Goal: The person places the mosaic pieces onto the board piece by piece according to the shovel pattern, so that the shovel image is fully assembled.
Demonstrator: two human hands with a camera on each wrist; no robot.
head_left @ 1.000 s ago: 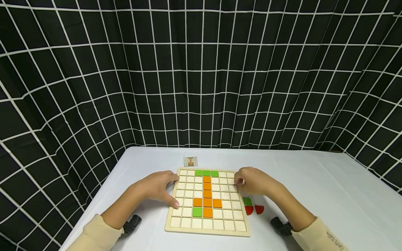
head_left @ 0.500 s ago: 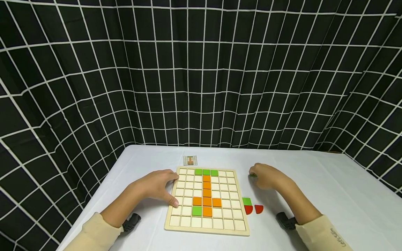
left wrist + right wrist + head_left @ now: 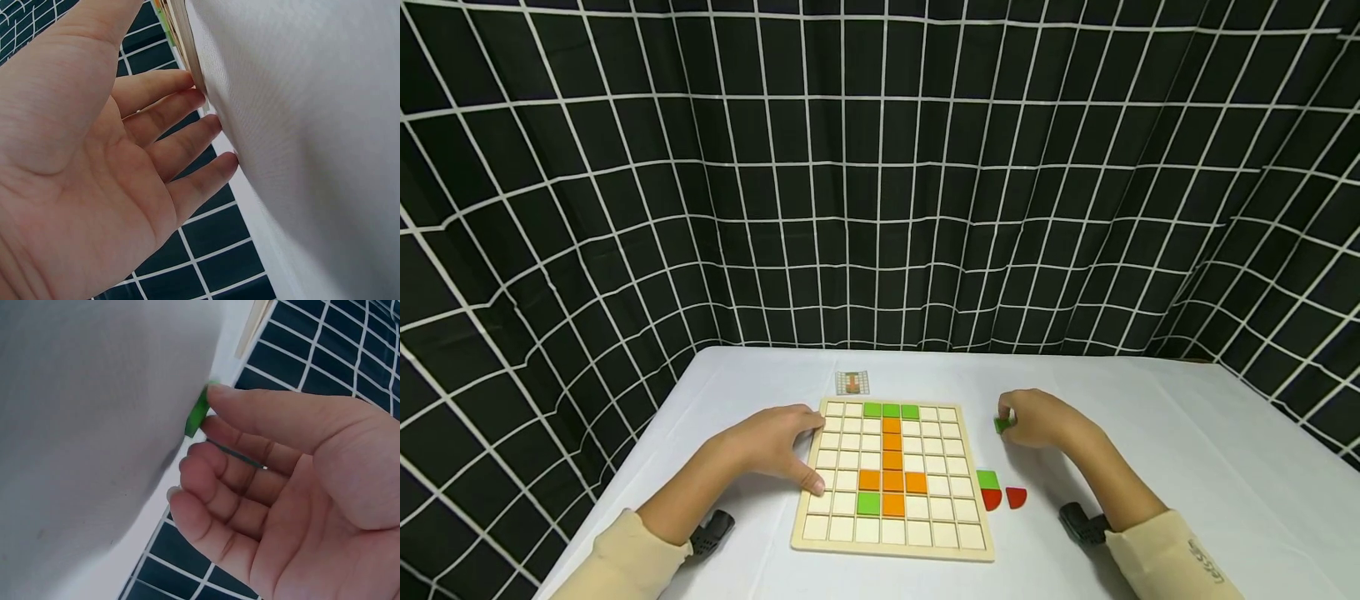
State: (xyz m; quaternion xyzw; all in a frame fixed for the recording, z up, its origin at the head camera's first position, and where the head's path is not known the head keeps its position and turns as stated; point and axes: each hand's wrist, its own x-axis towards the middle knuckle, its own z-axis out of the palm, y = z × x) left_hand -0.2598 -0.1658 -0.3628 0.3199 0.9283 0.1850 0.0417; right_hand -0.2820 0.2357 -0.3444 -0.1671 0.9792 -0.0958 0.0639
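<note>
A square wooden grid board [image 3: 891, 551] lies on the white table in the head view. Orange tiles [image 3: 892, 460] form a column with a short crossbar. Three green tiles [image 3: 891, 411] line its top row, and one more green tile [image 3: 868, 503] sits lower down. My left hand [image 3: 778, 446] rests at the board's left edge, thumb on the rim and fingers extended. In the left wrist view, its fingertips touch near that edge. Right of the board, my right hand [image 3: 1041, 419] pinches a small green tile [image 3: 197, 415] between thumb and index finger, at the tabletop.
Beside the board's right edge lie a green square tile [image 3: 988, 479] and a red quarter-round tile [image 3: 992, 499] touching it. Another red quarter-round tile [image 3: 1017, 497] is farther right. A small pattern card [image 3: 852, 383] lies behind the board. Black gridded cloth [image 3: 880, 208] surrounds the table.
My right hand has moved right from the board's right edge to the tabletop, where a green tile now shows in its pinch. The left hand stays at the board.
</note>
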